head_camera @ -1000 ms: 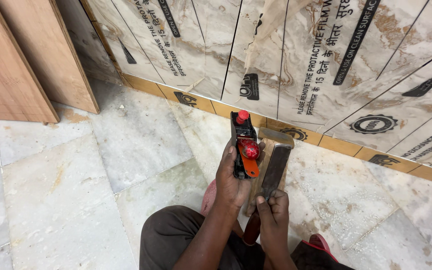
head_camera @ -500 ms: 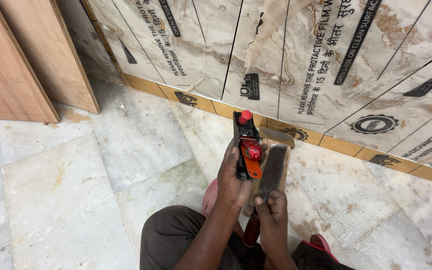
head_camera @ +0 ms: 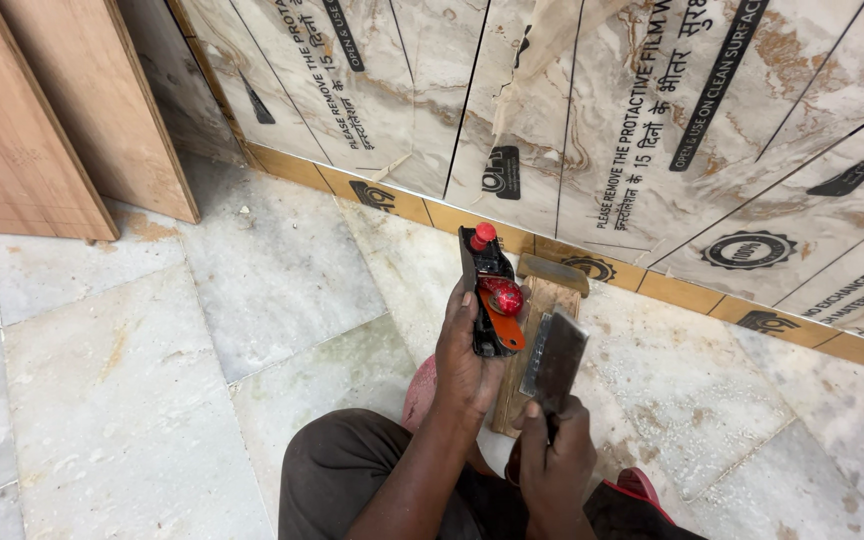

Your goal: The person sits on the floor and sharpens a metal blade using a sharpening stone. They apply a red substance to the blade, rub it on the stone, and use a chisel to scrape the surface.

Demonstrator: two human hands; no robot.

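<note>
My left hand [head_camera: 464,358] grips a black hand plane [head_camera: 488,292] with red knobs and an orange lever, held upright over the floor. My right hand [head_camera: 555,462] holds a flat metal plane blade [head_camera: 555,358] by its lower end, just right of the plane. Beneath both lies a narrow wooden block [head_camera: 529,352] on the marble floor, with a flat stone or pad [head_camera: 552,271] across its far end. My dark trousered knee [head_camera: 352,480] shows at the bottom.
Film-covered marble-pattern sheets [head_camera: 592,130] lean against the wall behind the tools. Plywood boards [head_camera: 42,110] stand at the upper left. Grey marble floor tiles [head_camera: 132,340] spread to the left; pale shavings dot the floor [head_camera: 692,400] at the right.
My left hand has lifted the plane slightly up and away from me. My right hand has tilted the metal blade more upright beside it.
</note>
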